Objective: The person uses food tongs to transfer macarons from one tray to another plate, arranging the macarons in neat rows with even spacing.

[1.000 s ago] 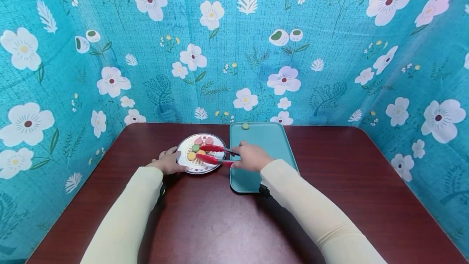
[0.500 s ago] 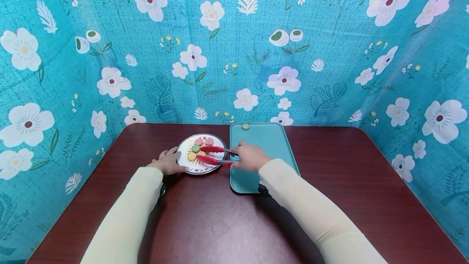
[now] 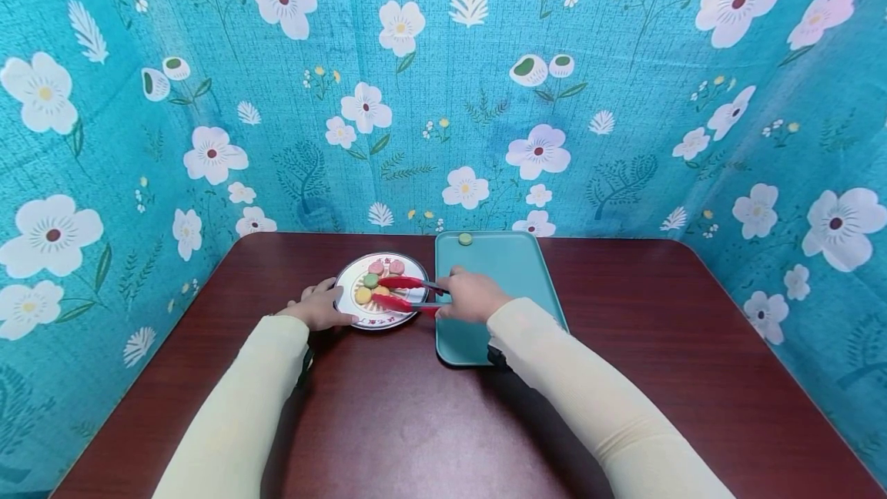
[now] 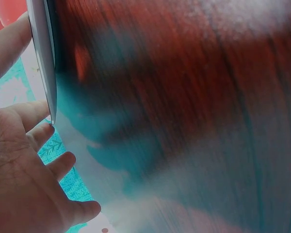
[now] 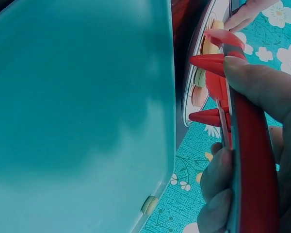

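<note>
My left hand [image 3: 320, 306] rests at the left rim of a white plate [image 3: 352, 282], thumb and fingertips touching the edge; its last two fingers hang free of the plate [image 4: 44, 63] in the left wrist view. My right hand [image 3: 478, 295] grips red-tipped tongs [image 3: 405, 282] that reach leftward over the plate. Their two tips stand apart around a yellow macaron [image 3: 382, 290], partly hidden by the lower tip. Beside it lie a green macaron [image 3: 371, 281], another yellow macaron [image 3: 363, 296] and two pink macarons [image 3: 396, 267].
A teal tray [image 3: 509, 264] lies just right of the plate, beneath my right hand. One light green macaron [image 3: 465, 239] sits at its far left corner. The dark red table [image 3: 624, 314] is backed by a blue flowered cloth [image 3: 443, 98].
The tongs' tips shift very slightly to the right over the plate. My left hand keeps its place at the rim.
</note>
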Demonstrator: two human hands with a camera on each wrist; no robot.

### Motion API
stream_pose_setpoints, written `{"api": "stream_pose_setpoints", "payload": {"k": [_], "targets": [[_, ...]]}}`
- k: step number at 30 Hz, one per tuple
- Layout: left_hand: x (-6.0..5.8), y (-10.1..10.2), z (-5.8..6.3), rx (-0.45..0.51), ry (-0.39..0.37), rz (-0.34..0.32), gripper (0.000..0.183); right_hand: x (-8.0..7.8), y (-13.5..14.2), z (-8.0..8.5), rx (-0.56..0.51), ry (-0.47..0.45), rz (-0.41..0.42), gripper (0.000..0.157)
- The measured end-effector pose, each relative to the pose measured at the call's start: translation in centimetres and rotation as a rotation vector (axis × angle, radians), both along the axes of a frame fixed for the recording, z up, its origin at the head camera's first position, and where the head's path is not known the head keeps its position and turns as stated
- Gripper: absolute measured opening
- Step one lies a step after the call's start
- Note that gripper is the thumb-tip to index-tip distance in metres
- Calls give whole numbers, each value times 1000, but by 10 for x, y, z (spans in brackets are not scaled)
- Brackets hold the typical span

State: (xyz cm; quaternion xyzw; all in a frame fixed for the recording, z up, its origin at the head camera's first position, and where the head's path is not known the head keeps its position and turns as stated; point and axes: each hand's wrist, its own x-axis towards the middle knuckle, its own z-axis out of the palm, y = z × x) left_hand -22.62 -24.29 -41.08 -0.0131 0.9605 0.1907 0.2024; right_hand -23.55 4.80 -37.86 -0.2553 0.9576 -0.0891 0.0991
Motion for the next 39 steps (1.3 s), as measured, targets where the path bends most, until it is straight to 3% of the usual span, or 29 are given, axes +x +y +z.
{"api": "stream_pose_setpoints", "payload": {"k": [39], "targets": [[0, 0, 1, -3, 10, -14, 93, 0, -1, 7, 8, -47, -27, 60]]}}
